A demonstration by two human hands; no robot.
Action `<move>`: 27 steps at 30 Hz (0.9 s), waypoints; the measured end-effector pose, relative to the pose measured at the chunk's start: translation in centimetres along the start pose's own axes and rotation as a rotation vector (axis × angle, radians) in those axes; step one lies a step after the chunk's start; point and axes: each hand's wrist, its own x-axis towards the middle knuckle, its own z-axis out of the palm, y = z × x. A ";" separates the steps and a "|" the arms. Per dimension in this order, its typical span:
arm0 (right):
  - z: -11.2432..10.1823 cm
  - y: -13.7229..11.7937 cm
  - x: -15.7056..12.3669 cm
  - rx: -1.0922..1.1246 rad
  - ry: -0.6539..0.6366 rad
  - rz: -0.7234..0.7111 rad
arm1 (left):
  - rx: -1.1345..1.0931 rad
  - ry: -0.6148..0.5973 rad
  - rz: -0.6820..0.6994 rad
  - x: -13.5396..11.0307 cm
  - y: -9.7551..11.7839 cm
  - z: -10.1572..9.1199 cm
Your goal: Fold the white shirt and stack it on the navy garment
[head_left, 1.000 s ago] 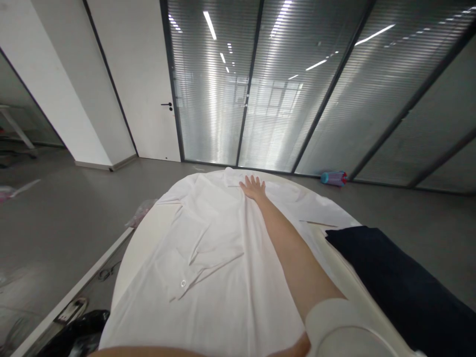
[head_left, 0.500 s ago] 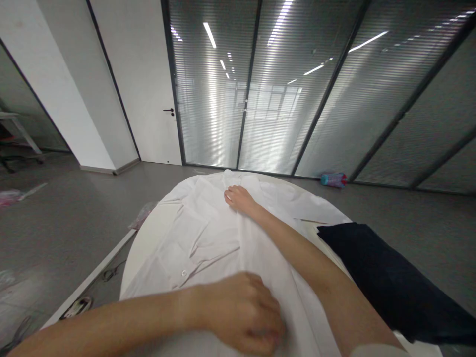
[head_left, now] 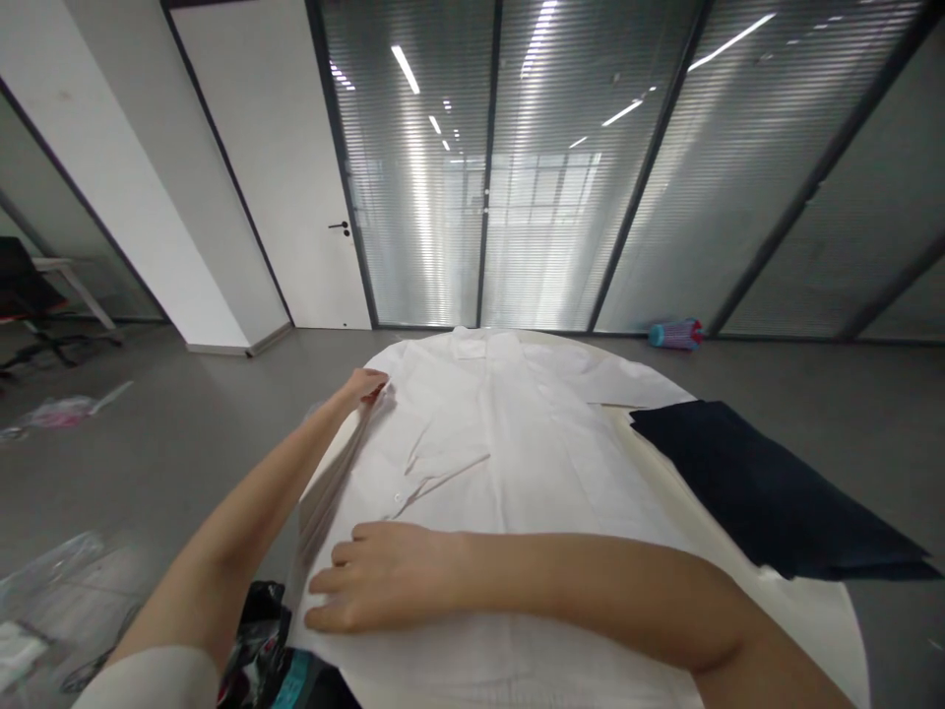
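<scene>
A white button shirt [head_left: 546,463] lies spread over a round table, its collar at the far side and creases around a button at the middle left. At the shirt's upper left edge my left hand [head_left: 369,382] is closed, its fingers pinching the fabric; the cloth hangs in lengthwise folds below it. Nearer to me, my right hand [head_left: 388,576] rests palm down on the lower left of the shirt, fingers stretched out and slightly apart. The fabric under its palm is hidden.
A folded dark navy cloth [head_left: 760,492] overhangs the right side of the pale round table [head_left: 819,615]. Below the left edge sits a black plastic bag [head_left: 258,630]. Clear plastic wrapping [head_left: 51,571] litters the floor. A blue and pink cylindrical item [head_left: 675,335] lies by the glass wall.
My left hand has gone from the near middle to the upper left edge and grips the fabric. My right hand has come from the collar area to the lower left. The shirt looks flatter.
</scene>
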 end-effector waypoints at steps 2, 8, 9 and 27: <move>1.2 -0.7 1.2 0.001 0.049 -0.043 | 0.034 0.003 0.009 0.6 -0.5 0.3; 3.1 -1.1 2.8 -0.017 0.083 -0.077 | 0.119 0.024 0.058 1.8 -2.0 0.3; 3.1 -1.0 2.8 -0.022 0.099 -0.077 | 0.128 0.030 0.069 1.9 -2.0 0.2; 2.9 1.8 1.9 -0.045 0.192 -0.029 | 0.026 -0.078 0.065 1.5 1.9 2.1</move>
